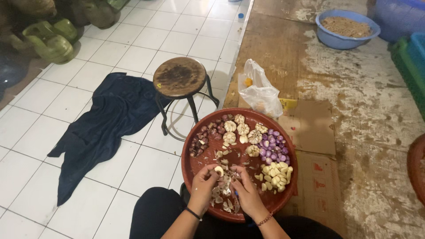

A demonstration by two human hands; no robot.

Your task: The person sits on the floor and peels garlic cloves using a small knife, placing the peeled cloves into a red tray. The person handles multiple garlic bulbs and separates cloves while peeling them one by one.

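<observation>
Entry, as I see it through the head camera.

Edges and room: I have a round red tray (pixel 193 163) resting against the lap, its near rim cut by my wrists. Left of it lies open white tiled floor (pixel 133 40); a dark blue cloth (pixel 102 128) sprawls there, and a small round stool (pixel 179 77) stands just beyond the tray's far-left rim. Right of the tray, flattened cardboard (pixel 312 128) lies on rough, stained concrete (pixel 376 102).

Hands: my left hand (pixel 203 183) has its grip pinched together on a garlic clove (pixel 218 170), held just above the tray's near part. My right hand (pixel 247 190) sits just beside it, fingers curled inward; I cannot tell whether that grip holds anything.

Hidden or unclear: loose papery peels (pixel 226 197) lie between and under the hands, partly covered. A second reddish rim (pixel 416 170) is cut off at the right edge. Green shapes (pixel 48 42) at top left are too dim to name.

Containers: the tray holds whole garlic bulbs (pixel 241 130) at the far middle, dark shallots (pixel 206 135) far left, peeled purple shallots (pixel 272 148) at right, and peeled cloves (pixel 274 175) near right. A clear plastic bag (pixel 259 90) rests just past the far rim. A blue basin (pixel 347 28) of brown grain-like matter stands well apart, top right.
</observation>
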